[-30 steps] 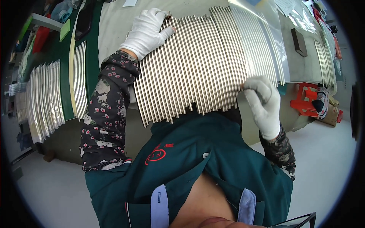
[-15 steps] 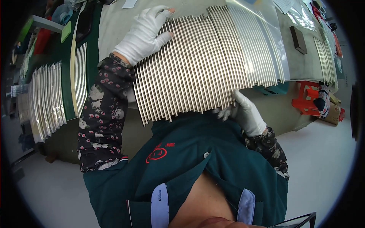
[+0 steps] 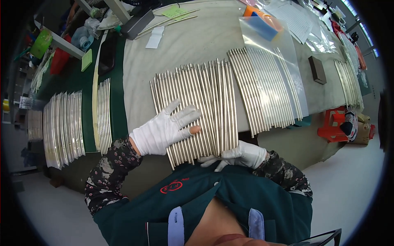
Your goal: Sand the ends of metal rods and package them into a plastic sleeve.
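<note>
A wide row of slim silvery metal rods [image 3: 197,94] lies side by side on the table, near ends jutting past its front edge. My left hand [image 3: 164,127], in a white glove with bare thumb tip, rests flat across the rods, fingers spread. At their near right end is my gloved right hand [image 3: 242,155], its thumb against the rod ends and its fingers reaching underneath, partly hidden. Separated by a narrow gap on the right, a second group of rods [image 3: 246,90] lies partly under a clear plastic sleeve [image 3: 301,82].
Bagged rods [image 3: 63,127] and a smaller rod row [image 3: 104,117] lie on the left. A dark block [image 3: 317,69] and more rods [image 3: 348,84] are at right. An orange-and-blue object [image 3: 262,24] sits at the back, a red stool [image 3: 330,125] below the right side.
The rods under my hands have come nearer and split from the sleeved group. My left hand has moved from their far end to the near middle; my right hand has shifted left.
</note>
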`<state>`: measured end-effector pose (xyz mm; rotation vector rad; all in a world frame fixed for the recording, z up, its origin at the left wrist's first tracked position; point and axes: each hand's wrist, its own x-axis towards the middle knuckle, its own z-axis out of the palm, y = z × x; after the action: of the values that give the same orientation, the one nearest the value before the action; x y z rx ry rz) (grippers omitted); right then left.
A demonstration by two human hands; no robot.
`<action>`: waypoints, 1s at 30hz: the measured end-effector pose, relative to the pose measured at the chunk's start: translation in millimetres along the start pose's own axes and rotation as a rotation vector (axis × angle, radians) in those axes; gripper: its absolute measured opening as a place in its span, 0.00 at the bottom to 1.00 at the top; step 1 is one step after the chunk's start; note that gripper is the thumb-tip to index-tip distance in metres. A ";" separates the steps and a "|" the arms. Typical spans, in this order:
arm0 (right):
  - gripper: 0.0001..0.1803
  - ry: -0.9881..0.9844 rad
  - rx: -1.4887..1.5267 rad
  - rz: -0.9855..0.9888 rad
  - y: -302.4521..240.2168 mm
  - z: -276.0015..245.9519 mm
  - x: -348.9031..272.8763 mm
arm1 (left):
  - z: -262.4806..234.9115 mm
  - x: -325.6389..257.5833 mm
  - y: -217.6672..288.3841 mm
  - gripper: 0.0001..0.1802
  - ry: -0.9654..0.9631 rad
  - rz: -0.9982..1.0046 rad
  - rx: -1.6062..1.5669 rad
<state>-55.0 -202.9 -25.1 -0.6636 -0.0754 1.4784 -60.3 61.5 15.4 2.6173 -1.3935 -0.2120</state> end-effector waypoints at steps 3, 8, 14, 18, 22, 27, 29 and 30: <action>0.26 -0.074 -0.037 0.062 -2.3 8.7 22.7 | 0.1 31.3 2.2 0.37 0.070 0.159 -0.011; 0.15 0.011 -0.496 0.045 -31.7 18.1 4.5 | -21.3 83.1 3.2 0.20 0.214 0.386 0.089; 0.38 0.171 -0.777 -0.112 -112.9 65.8 -41.8 | -60.9 108.0 -12.0 0.17 0.797 0.304 -0.128; 0.45 0.432 -0.827 -0.330 -164.5 97.9 -13.1 | -80.1 104.1 -36.7 0.23 1.044 -0.032 -0.362; 0.32 0.582 -1.095 -0.707 -205.0 93.6 20.5 | -93.3 94.6 -71.8 0.26 1.065 -0.195 -0.876; 0.30 0.452 -1.286 -1.167 -223.3 72.6 74.7 | -78.7 89.3 -95.1 0.26 0.979 -0.179 -0.812; 0.23 0.256 -1.096 -0.990 -222.1 82.1 82.6 | -53.8 87.2 -91.2 0.28 0.840 -0.317 -0.924; 0.19 0.248 -1.039 -1.035 -217.0 80.0 90.5 | -40.7 87.8 -98.5 0.28 0.846 -0.321 -0.919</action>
<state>114.4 -79.0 107.6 -1.3521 -0.8952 0.2518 76.1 45.9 30.0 1.7562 -0.4101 0.1761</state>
